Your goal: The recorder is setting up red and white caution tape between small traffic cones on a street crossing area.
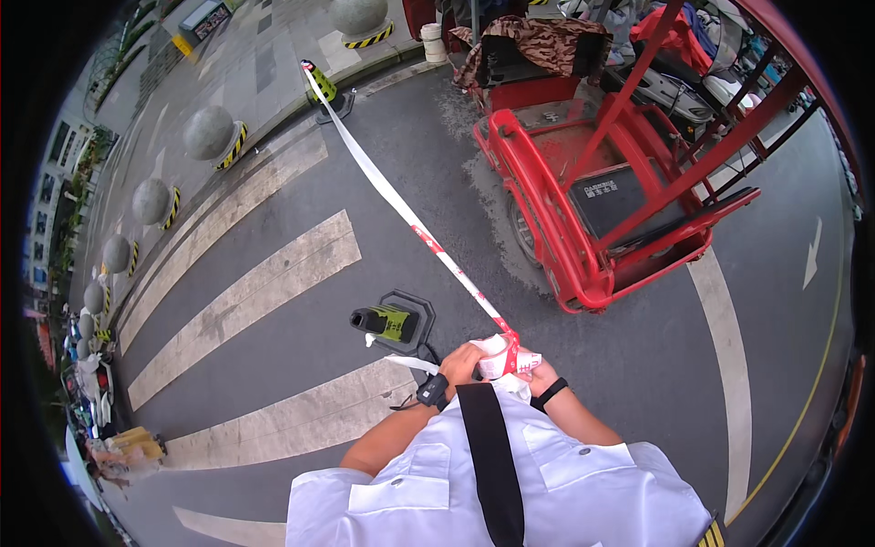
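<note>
My left hand [461,364] grips the left side of a roll of red-and-white barrier tape [493,366] close to my chest. On the right side of the same roll is my right hand [545,377], its fingers partly hidden behind the tape. From the roll a taut strip of barrier tape [459,269], twisted in places, runs to the top of a far traffic cone [321,82] by the kerb. A nearer black and yellow-green traffic cone [393,321] stands just beyond my left hand. A loose white strip [412,363] trails beside my left wrist.
A red three-wheeled cargo vehicle [547,205] stands ahead to the right, with a motor scooter [666,92] behind it. Stone ball bollards [208,133] line the kerb at left. White crossing stripes [301,410] mark the asphalt. A white bucket [433,42] sits near the kerb.
</note>
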`<state>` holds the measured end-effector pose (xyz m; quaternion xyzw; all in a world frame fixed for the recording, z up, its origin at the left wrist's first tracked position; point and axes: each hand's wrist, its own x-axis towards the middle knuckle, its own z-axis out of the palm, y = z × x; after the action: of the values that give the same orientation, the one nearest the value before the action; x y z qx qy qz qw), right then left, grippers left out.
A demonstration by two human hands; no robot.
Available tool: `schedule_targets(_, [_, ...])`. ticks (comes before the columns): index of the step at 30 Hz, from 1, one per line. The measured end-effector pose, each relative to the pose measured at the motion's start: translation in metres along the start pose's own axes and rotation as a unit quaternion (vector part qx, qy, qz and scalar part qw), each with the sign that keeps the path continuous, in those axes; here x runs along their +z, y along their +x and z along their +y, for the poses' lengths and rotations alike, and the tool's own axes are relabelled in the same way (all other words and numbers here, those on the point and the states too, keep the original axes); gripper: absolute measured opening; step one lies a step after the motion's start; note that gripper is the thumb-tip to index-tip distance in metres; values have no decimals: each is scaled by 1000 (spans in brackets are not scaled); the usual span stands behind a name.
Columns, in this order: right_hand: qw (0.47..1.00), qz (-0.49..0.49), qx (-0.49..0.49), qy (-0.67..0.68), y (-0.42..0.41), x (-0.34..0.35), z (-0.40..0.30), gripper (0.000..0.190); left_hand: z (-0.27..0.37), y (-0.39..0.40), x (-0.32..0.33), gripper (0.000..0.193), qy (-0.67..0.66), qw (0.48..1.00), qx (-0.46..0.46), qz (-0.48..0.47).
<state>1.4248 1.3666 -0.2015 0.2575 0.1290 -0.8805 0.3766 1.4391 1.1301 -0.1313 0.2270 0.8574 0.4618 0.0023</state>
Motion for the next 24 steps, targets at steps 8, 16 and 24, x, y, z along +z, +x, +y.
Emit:
schedule_targets(8, [983, 37, 175, -49, 10, -7, 23, 36, 28, -16, -3, 42, 42, 998, 11, -55])
schedule_targets(16, [692, 121, 39, -710, 67, -13, 15, 24, 39, -61, -1, 30, -137, 951, -249, -126])
schedule_targets(24, [469, 79, -68, -877, 127, 65, 37, 44, 37, -124, 4, 36, -129, 916, -377, 41])
